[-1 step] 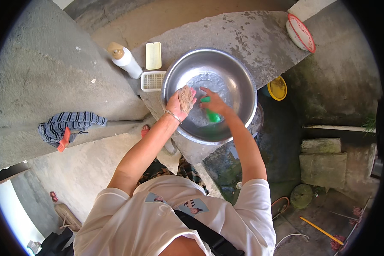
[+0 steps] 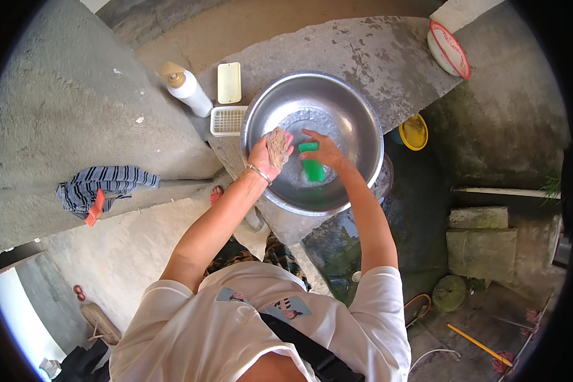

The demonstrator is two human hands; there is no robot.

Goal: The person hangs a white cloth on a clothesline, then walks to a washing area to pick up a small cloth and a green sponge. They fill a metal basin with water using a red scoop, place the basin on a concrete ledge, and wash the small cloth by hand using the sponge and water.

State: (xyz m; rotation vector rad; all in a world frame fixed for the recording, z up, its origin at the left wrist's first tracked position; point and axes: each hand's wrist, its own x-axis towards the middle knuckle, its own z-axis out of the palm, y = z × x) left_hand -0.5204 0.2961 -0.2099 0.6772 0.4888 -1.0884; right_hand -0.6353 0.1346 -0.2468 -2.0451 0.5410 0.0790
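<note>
White cloth lies nearest: a short-sleeved shirt (image 2: 216,325) with a dark strap (image 2: 305,347) slanting across it. Two bare forearms reach ahead from its sleeves, the left one ringed at the wrist by a pale metal bracelet (image 2: 258,173).

The left hand (image 2: 260,155) is turned palm up over the basin, its fingers curled about a crumpled tan wad (image 2: 277,146). Just beside it, the right hand (image 2: 326,153) has its forefinger spread away from the thumb, which crosses a green block-like thing (image 2: 313,170) (whether it is pinched or merely touched, I cannot tell). That green piece is inside the wide steel basin (image 2: 365,127), above or in the rippled water at the bottom.

Grey and rough, the tabletop (image 2: 299,54) carries the basin. Left of the rim sit a white slotted dish (image 2: 228,130) and, beyond it, a pale yellow tray (image 2: 229,83); a white pump bottle (image 2: 195,99) with a tan top stands near them, by the wall. Off to the left, a striped cloth (image 2: 111,181) lies on a ledge, something orange-red (image 2: 95,208) against it.

Farther right, a yellow basin (image 2: 415,132) sits below the slab's edge, and a red-rimmed white bowl (image 2: 444,54) leans at the far corner.
</note>
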